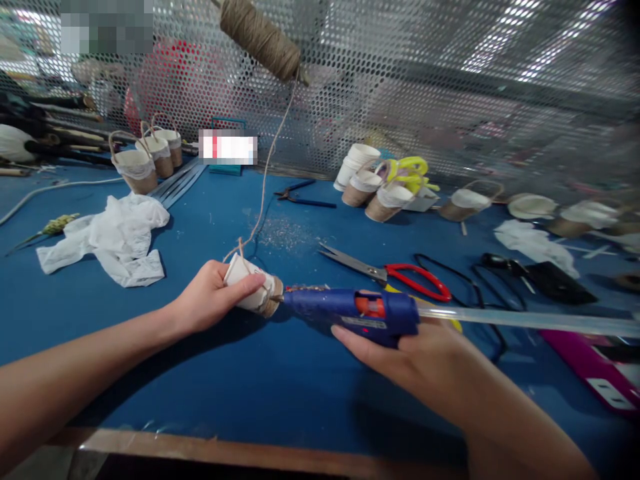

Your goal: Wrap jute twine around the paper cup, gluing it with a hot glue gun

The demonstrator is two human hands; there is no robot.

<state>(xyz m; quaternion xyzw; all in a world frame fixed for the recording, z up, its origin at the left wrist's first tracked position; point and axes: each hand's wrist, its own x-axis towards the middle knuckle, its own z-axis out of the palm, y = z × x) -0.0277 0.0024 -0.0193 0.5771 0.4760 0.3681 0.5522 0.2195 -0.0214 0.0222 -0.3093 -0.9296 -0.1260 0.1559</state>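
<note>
We hold a small white cup (237, 268) in our left hand (205, 299), up over the blue desk (260, 400). It leans on its side, long way slanting from upper left down to its brown end at the right. That grip pinches it, thumb on top. Our right hand (425, 357) is farther from the cup, its grip wrapped around a blue glue gun (320, 305), tip pointing left, right by the brown end. String (265, 181) comes down from a roll (260, 39). Scissors (373, 270) lie behind the gun, and a wall with holes (400, 100) stands at the back.
</note>
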